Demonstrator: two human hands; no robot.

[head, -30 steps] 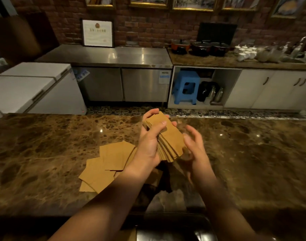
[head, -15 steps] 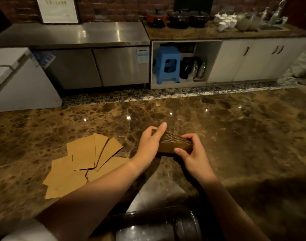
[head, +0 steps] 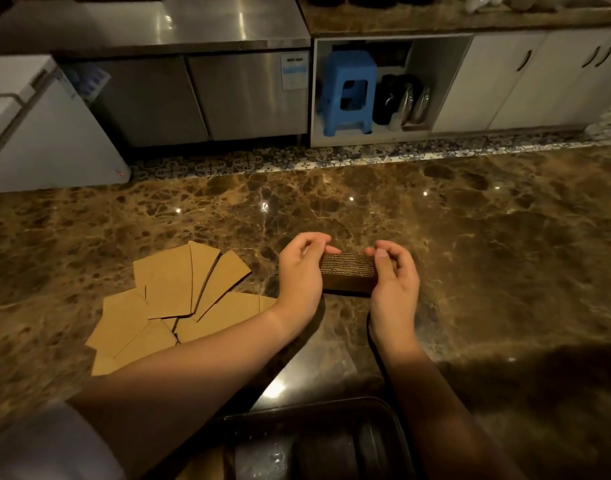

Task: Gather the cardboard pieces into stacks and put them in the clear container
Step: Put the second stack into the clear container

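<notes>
Both hands are squaring a stack of cardboard pieces standing on edge at the middle of the counter: the left hand and right hand have their fingers curled onto its two ends. Loose pieces lie fanned toward the counter's left. Next, I judge, the stack must be lifted, pinched tight, into the clear container at the near edge.
</notes>
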